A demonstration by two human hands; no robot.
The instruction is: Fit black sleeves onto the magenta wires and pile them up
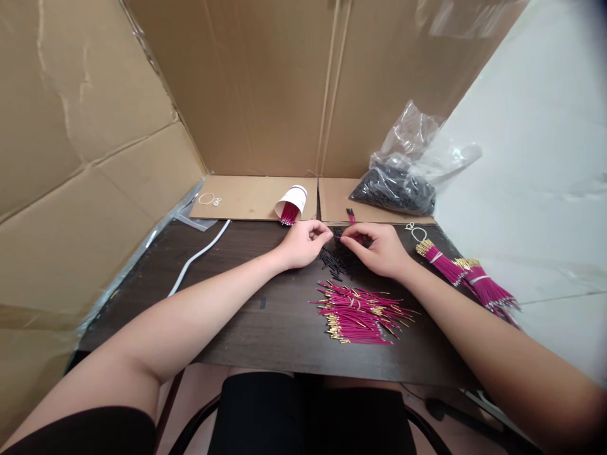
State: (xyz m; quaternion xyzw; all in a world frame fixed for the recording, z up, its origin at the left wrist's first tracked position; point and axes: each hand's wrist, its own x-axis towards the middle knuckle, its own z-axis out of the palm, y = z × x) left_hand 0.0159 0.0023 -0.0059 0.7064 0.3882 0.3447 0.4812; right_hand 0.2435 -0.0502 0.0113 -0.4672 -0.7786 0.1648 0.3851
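Observation:
My left hand (306, 244) and my right hand (377, 249) are close together above the table, each with thumb and fingers pinched. A thin magenta wire (336, 236) spans the small gap between them; its ends are hidden in the fingers. Below lies a loose pile of short black sleeves (336, 263). Just beyond my right hand, a few magenta wires with black ends (350, 215) stick out, partly covered by the hand. Nearer to me is a heap of magenta wires (358, 313) with gold-coloured tips, some under a pale band.
A white paper cup (294, 198) lies on its side with magenta wires inside. A clear bag (401, 186) of black pieces sits at the back right. Banded wire bundles (446, 266) lie at right. Pale rubber bands (207, 198) and a white cable (194, 257) are at left. Cardboard walls (256, 88) surround the table.

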